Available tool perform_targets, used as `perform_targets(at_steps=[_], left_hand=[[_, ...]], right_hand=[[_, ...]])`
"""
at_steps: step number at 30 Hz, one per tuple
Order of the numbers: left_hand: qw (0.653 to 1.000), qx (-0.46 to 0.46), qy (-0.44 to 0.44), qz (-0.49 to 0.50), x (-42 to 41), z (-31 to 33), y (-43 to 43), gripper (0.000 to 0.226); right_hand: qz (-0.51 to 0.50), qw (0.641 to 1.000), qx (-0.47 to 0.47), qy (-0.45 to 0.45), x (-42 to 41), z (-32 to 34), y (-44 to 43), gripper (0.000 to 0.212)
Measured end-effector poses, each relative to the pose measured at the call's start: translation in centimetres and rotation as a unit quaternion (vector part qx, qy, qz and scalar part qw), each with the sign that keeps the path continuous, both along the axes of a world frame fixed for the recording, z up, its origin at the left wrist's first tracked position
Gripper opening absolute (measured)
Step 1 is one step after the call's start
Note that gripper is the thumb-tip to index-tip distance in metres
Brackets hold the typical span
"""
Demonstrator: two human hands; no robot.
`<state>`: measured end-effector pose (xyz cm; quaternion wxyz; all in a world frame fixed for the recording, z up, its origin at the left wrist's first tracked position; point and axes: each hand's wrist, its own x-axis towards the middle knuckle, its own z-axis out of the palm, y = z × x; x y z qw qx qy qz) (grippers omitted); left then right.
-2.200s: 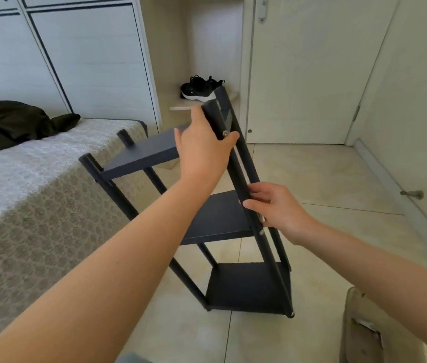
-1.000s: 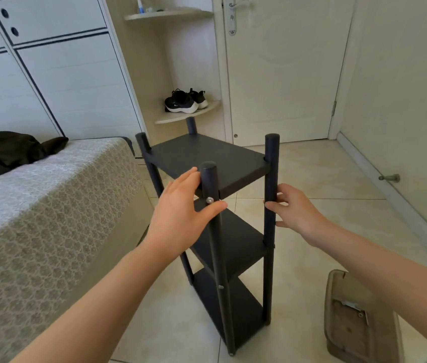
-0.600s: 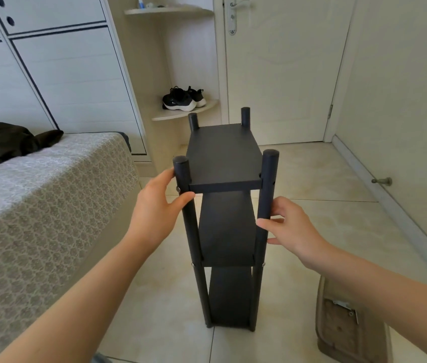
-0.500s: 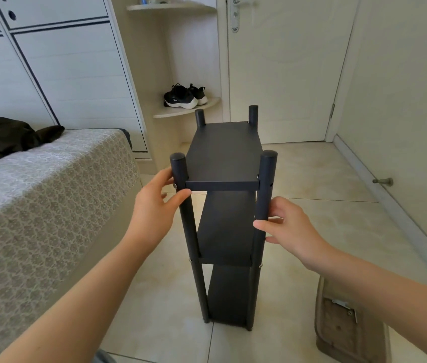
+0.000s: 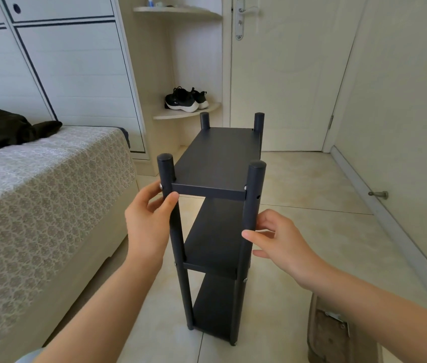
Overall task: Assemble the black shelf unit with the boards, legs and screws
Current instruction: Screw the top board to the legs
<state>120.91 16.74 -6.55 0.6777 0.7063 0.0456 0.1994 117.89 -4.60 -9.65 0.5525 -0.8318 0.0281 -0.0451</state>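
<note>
**Head view: black shelf unit upright on floor, both hands on its near legs**

A bed (image 5: 37,192) with a patterned cover sits on the left, a dark garment (image 5: 3,127) lying on it. The white wardrobe (image 5: 63,61) is behind the bed. A corner shelf (image 5: 181,115) past the unit carries a pair of black shoes (image 5: 186,99). The closed door (image 5: 285,87) is at the back, with a door stop (image 5: 378,195) low on the right wall. A brown tray (image 5: 338,334) lies on the floor (image 5: 299,184) at lower right, partly cut off by the right forearm. Nothing covers the unit except the person's own hands.

The shelf unit (image 5: 215,163) stands on the tiled floor between the bed and the right wall, just beside the bed. Its long axis is vertical, with three boards stacked level. One narrow end faces the camera and the boards run away toward the door. Four leg tops stick up above the top board. A silver screw head (image 5: 160,186) shows at the near-left corner.

The left hand (image 5: 147,224) grips the near-left leg (image 5: 174,231) just under the top board, thumb on the front, fingers curled behind. The right hand (image 5: 283,239) holds the near-right leg (image 5: 253,200) lower down in a loose pinch: the thumb tip touches the front and curved fingers sit at the outer side.
</note>
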Motion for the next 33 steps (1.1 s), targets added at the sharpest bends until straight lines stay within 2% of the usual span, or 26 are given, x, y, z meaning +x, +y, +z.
perform_targets(at_steps=[4, 6, 7, 9, 11, 12, 15, 19, 21, 28, 33], left_hand=[[0.988, 0.06, -0.11, 0.093, -1.2, 0.6, -0.4, 0.026], [0.985, 0.072, -0.138, 0.073, -1.9, 0.9, -0.9, 0.014], [0.99, 0.066, -0.116, 0.035, -2.3, 0.9, -1.5, 0.008], [0.995, 0.035, -0.016, -0.087, -2.5, 0.4, -2.8, 0.009], [0.976, -0.013, 0.091, -0.195, -2.0, -0.6, -3.9, 0.015], [0.966, -0.036, 0.116, -0.226, -1.7, -1.1, -4.3, 0.017], [0.95, -0.092, 0.113, -0.278, -0.9, -1.4, -5.4, 0.028], [0.924, -0.198, 0.106, -0.309, -0.3, -0.9, -6.4, 0.025], [0.919, -0.217, 0.099, -0.314, -0.1, -0.9, -6.8, 0.018], [0.938, -0.206, 0.067, -0.27, 0.2, -0.9, -8.3, 0.019], [0.949, -0.179, 0.057, -0.254, 0.5, -1.3, -9.0, 0.024]], right_hand=[[0.002, 1.0, -0.005, 0.003, 0.1, 0.0, 0.2, 0.025], [0.005, 1.0, 0.002, 0.006, 0.2, 0.0, 0.5, 0.031], [0.004, 1.0, 0.001, 0.007, 0.2, 0.1, 0.6, 0.033], [0.006, 1.0, 0.004, 0.004, 0.2, 0.1, 0.6, 0.034], [0.012, 1.0, 0.009, -0.006, 0.1, 0.1, 0.6, 0.031], [0.016, 1.0, 0.009, -0.011, 0.0, 0.1, 0.6, 0.028], [0.019, 1.0, 0.007, -0.021, -0.1, 0.0, 0.5, 0.024], [0.022, 0.999, -0.01, -0.035, 0.0, -0.1, 0.2, 0.018], [0.023, 0.998, -0.031, -0.044, 0.1, -0.3, 0.0, 0.016], [0.03, 0.979, -0.18, -0.093, -0.2, -0.3, -0.5, 0.024], [0.026, 0.976, -0.194, -0.095, -0.2, 0.0, -0.7, 0.028]])
